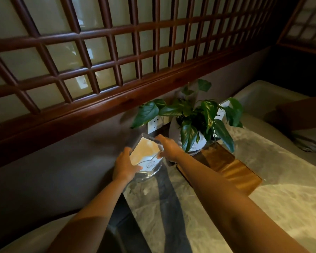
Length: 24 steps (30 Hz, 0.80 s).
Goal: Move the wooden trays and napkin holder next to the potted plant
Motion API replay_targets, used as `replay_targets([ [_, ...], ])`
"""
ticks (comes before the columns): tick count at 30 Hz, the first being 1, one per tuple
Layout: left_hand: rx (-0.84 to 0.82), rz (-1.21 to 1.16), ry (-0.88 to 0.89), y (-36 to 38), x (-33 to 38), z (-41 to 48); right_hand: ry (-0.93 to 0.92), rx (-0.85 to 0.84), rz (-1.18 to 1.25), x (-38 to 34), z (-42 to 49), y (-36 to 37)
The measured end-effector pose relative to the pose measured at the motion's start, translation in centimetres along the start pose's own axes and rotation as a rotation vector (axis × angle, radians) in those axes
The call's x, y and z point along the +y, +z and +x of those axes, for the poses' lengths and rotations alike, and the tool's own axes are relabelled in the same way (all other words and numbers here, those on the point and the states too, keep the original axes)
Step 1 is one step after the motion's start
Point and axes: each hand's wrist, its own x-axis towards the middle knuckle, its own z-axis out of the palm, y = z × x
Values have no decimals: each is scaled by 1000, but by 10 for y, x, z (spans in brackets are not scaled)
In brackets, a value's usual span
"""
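You've got a clear napkin holder (147, 157) showing white and pale tan napkins, with a small round grey emblem on the front. The potted plant (193, 117) beside it is deep glossy green in a white ribbed pot. Golden-brown wooden trays (232, 170) glow amber on the grey-and-cream marbled table (263, 207). Behind, a reddish-brown lattice screen (98, 57) frames pale greenish panels.

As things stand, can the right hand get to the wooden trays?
Probably yes. The right hand grips the napkin holder with the left hand, so it must let go; the wooden trays lie uncovered just beside its forearm.
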Motion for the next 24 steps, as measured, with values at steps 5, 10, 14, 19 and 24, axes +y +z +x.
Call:
replay_targets([
  [5, 7, 15, -37, 7, -11, 7, 0, -36, -7, 4, 15, 13],
  [10, 1, 42, -63, 12, -15, 12, 6, -41, -4, 8, 23, 19],
  [14, -5, 60, -74, 12, -14, 16, 21, -56, 1, 7, 26, 19],
  [19, -27, 158, -78, 12, -13, 17, 30, -63, -118, 5, 23, 23],
  [24, -14, 381, -88, 4, -6, 6, 25, -45, -201, 7, 10, 20],
])
